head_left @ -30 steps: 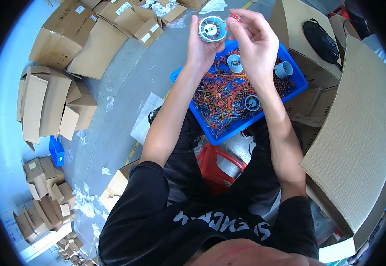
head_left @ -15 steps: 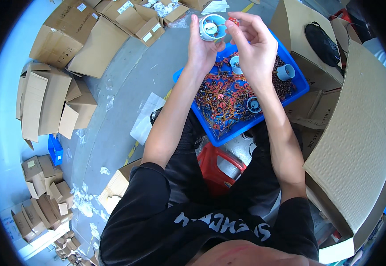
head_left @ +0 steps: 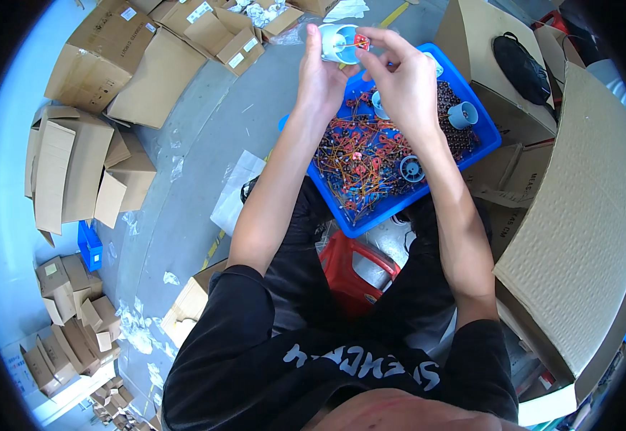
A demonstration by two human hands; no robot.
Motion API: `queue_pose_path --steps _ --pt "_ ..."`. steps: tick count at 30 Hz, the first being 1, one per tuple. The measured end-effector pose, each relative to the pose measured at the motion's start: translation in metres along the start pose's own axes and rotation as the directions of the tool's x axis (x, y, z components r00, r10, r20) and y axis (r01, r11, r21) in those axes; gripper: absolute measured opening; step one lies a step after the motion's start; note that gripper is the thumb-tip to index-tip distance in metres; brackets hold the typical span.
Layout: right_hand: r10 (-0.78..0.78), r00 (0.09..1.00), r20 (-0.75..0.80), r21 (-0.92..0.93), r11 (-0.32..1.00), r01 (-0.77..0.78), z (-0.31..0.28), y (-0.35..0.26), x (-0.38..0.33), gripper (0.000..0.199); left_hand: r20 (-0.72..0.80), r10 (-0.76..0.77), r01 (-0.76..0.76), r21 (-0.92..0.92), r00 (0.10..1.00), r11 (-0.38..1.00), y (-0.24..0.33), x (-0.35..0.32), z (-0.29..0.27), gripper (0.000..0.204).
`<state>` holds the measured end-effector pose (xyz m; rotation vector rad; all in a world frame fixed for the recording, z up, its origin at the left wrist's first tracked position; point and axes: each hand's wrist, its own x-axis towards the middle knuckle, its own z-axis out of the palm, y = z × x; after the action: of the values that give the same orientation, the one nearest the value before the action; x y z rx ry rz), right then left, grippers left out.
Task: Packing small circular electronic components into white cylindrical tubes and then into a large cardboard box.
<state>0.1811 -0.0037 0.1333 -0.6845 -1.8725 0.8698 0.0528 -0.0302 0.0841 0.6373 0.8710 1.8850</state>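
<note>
Big blue tray [head_left: 487, 144] is at 5 o'clock from our grip. Our left hand [head_left: 321, 82] and right hand [head_left: 410, 82] are up near 12, left curled round a pale-blue cylindrical housing [head_left: 332, 47], right pinching a little red wired board [head_left: 362, 42] between thumb and finger, at the housing's 3 o'clock.

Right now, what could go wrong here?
1. The right hand pinches a small red piece, which could slip.
2. Its thin wire seems to reach into the light-blue housing held by the left hand, so it might snag.
3. Wired parts lie tangled in the blue tray; lifting one could drag others.
</note>
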Motion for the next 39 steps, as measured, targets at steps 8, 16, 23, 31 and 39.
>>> queue_pose_path --steps 8,16,23,31,39 --pt "-0.023 0.998 -0.054 -0.112 0.994 0.017 -0.006 0.011 0.006 0.024 0.117 0.019 -0.005 -0.119 0.993 0.993 0.006 -0.004 0.001 0.058" --pt "-0.020 0.998 -0.058 -0.073 0.997 0.015 -0.008 0.013 0.004 0.021 0.178 0.082 -0.074 -0.048 0.981 0.996 0.008 -0.012 0.022 0.058" --pt "-0.243 0.969 -0.051 -0.197 0.953 0.229 0.000 0.017 0.003 0.026 0.271 0.046 -0.019 -0.100 0.961 0.995 -0.003 -0.002 0.001 0.047" --pt "-0.248 0.968 -0.042 -0.199 0.951 0.235 0.005 0.018 0.002 0.021 0.236 -0.055 0.115 -0.247 0.970 0.962 -0.011 0.002 -0.009 0.040" --pt "-0.213 0.977 0.012 -0.304 0.930 0.207 0.005 0.014 0.001 0.014 0.087 -0.076 0.091 -0.183 0.993 0.979 -0.006 0.001 0.000 0.040"
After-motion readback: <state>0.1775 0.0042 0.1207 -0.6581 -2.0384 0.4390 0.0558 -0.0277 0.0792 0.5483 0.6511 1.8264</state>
